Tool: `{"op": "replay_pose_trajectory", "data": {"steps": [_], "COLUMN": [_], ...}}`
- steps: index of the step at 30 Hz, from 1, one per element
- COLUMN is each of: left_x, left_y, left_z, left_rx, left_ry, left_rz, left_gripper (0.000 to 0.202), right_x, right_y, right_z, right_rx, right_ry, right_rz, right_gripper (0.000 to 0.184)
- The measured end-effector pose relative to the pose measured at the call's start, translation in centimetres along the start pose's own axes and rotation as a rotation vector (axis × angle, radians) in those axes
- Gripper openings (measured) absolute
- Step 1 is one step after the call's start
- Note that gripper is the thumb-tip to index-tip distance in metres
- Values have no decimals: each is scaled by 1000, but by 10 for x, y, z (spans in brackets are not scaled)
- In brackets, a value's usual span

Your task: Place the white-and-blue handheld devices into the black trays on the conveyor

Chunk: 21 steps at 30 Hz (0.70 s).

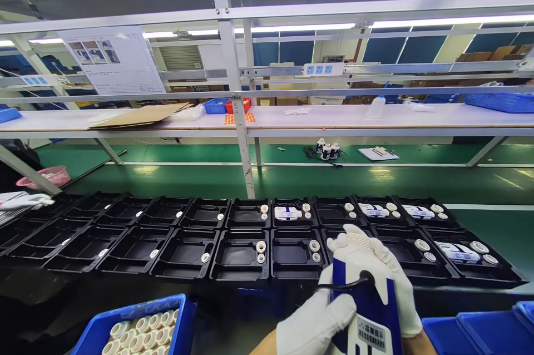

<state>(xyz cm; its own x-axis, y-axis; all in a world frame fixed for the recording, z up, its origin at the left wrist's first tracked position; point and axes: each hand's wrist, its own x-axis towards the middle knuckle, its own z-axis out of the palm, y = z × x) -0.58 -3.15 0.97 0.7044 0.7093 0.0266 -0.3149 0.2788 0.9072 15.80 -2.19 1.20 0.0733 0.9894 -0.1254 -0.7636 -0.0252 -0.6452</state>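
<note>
Nearest item: blue-and-white device, held upright between both gloved hands at the lower edge of the view, above the near edge of the bench.
Left hand: white knit glove, fingers curled round the device's lower left side and pressed against its shell.
Right hand: white knit glove, fingers wrapped over the top and right flank, closed on the body.
Device shape: tall, rounded block, white cap above a dark blue front, a printed label near the bottom, a thin black cord leaving a round port on its face.
Likely handling: rigid moulded plastic, smooth and somewhat slick, so cloth gloves probably help grip; it looks moderately light, yet both hands steady it. Flanks seem the safest hold; the cord and port look like the weak points.
Trays: two rows of thin black formed-plastic trays, glossy, with shaped recesses; likely flexible and easily bent.
Tray contents: small white rings in corner pockets; several trays to the right already carry a white device lying flat.
Blue bin: hard plastic crate at lower left, filled with white cylindrical caps, matt and stiff-looking.
Far left: another person's gloved hand at the tray row's end.
</note>
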Motion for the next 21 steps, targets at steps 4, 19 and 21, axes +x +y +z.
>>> {"op": "replay_pose_trajectory", "data": {"steps": [4, 19, 21], "left_x": [-2, -2, -2], "left_y": [-19, 10, 11], "left_z": [-13, 9, 5], "left_rx": [23, 154, 205], "left_ry": [-99, 254, 246], "left_rz": [70, 69, 65], "left_gripper": [98, 51, 54], "right_x": [21, 18, 20], "right_y": [4, -5, -6], "right_z": [-12, 7, 14], "right_rx": [21, -387, -470], "right_ry": [-63, -471, -501], "right_rz": [0, -123, -152], "right_gripper": [44, 59, 56]}}
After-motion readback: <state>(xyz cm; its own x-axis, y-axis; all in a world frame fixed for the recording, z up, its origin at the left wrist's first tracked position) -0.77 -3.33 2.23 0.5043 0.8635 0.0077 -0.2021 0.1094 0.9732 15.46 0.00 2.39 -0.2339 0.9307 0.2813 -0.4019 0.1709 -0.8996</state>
